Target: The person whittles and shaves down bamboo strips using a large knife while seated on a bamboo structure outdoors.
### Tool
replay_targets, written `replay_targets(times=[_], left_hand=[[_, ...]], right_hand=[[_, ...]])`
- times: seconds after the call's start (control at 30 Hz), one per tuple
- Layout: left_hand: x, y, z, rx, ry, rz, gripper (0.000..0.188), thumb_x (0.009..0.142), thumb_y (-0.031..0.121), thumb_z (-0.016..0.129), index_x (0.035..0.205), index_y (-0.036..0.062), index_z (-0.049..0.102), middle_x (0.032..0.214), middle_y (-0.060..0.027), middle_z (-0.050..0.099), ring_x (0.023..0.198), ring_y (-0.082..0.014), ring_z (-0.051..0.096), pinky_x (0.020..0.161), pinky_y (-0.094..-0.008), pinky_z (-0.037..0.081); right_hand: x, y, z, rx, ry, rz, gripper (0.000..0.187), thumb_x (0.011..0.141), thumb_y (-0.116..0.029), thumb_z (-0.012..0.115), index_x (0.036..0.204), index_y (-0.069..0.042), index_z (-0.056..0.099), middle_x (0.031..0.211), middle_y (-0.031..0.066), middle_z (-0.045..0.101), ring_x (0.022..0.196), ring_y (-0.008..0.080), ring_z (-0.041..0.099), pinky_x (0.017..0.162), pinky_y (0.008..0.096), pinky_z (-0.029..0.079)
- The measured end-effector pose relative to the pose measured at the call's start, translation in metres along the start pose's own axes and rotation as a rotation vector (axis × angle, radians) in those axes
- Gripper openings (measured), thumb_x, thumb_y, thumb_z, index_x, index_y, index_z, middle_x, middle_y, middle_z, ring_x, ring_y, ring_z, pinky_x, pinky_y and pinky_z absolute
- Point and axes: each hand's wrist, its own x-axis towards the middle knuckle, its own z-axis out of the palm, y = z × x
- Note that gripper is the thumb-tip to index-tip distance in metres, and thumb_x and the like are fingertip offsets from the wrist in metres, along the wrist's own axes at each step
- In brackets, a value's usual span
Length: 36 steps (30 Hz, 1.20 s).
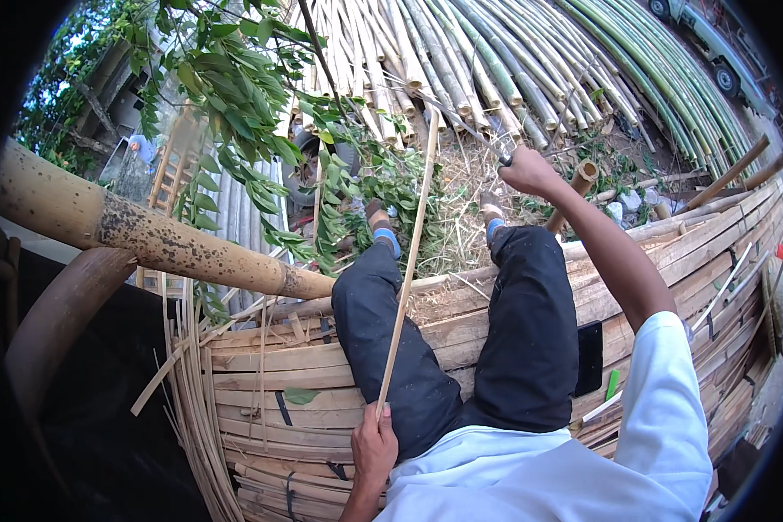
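Low in the view, my left hand (375, 442) is closed around the lower end of a long, thin bamboo strip (411, 252). The strip rises past my left leg, and its far end stands between my feet and the pile of poles. My right arm is stretched forward, and my right hand (532, 171) grips the dark handle of a long-bladed knife (466, 125). Its blade points up and left, toward the strip's far end. Whether blade and strip touch, I cannot tell. I sit on stacked bamboo slats (278, 381) with my legs apart.
Long bamboo poles (513, 78) lie ahead. A thick bamboo pole (191, 244) comes in from the left, under a leafy branch (226, 104). Thin strips (202, 409) hang at the left. A black phone-like slab (589, 358) lies by my right thigh. A vehicle (722, 56) stands far right.
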Motion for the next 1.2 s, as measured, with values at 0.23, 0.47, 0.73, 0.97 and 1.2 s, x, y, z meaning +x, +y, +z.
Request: replay_targets(times=[0.23, 0.47, 0.73, 0.97, 1.2], left_hand=[[0.007, -0.008, 0.001, -0.106, -0.017, 0.022, 0.027, 0.101, 0.029, 0.045, 0.105, 0.0038, 0.053, 0.078, -0.0263, 0.061, 0.076, -0.0486, 0.060, 0.060, -0.0519, 0.046], [0.031, -0.003, 0.001, -0.206, -0.113, -0.055, 0.031, 0.100, 0.033, 0.047, 0.110, 0.0037, 0.049, 0.087, -0.0246, 0.063, 0.087, -0.0462, 0.061, 0.069, -0.0490, 0.047], [0.040, 0.006, 0.012, -0.367, -0.150, 0.097, 0.039, 0.099, 0.028, 0.050, 0.126, 0.0000, 0.045, 0.100, -0.0246, 0.063, 0.096, -0.0412, 0.062, 0.080, -0.0410, 0.048], [0.044, 0.014, 0.009, -0.391, -0.050, 0.196, 0.043, 0.092, 0.026, 0.064, 0.123, 0.0000, 0.051, 0.102, -0.0239, 0.065, 0.098, -0.0360, 0.065, 0.081, -0.0386, 0.049], [0.040, 0.025, 0.000, -0.422, 0.004, 0.244, 0.047, 0.086, 0.023, 0.071, 0.122, 0.0004, 0.052, 0.103, -0.0208, 0.065, 0.097, -0.0304, 0.066, 0.082, -0.0361, 0.050]], right_hand=[[-0.032, -0.005, 0.034, 0.985, -0.153, 0.196, 0.018, 0.085, -0.021, 0.062, 0.084, -0.004, 0.056, 0.060, -0.0031, 0.045, 0.047, 0.0088, 0.042, 0.044, 0.0259, 0.035], [-0.109, -0.035, 0.080, 1.201, -0.269, 0.202, 0.008, 0.091, -0.014, 0.058, 0.094, -0.009, 0.052, 0.062, -0.0065, 0.039, 0.049, 0.0032, 0.035, 0.044, 0.0210, 0.032], [-0.160, -0.061, 0.095, 1.450, -0.176, 0.213, 0.010, 0.089, -0.010, 0.058, 0.095, -0.007, 0.051, 0.067, -0.0040, 0.041, 0.056, 0.0045, 0.040, 0.048, 0.0200, 0.033], [-0.209, -0.081, 0.088, 1.396, -0.223, -0.003, 0.021, 0.095, -0.020, 0.057, 0.109, -0.005, 0.053, 0.069, -0.0009, 0.047, 0.061, 0.0065, 0.045, 0.053, 0.0215, 0.037], [-0.237, -0.114, 0.091, 1.444, -0.237, -0.011, 0.020, 0.094, -0.020, 0.060, 0.103, -0.005, 0.052, 0.060, -0.0034, 0.042, 0.047, 0.0048, 0.038, 0.044, 0.0206, 0.032]])
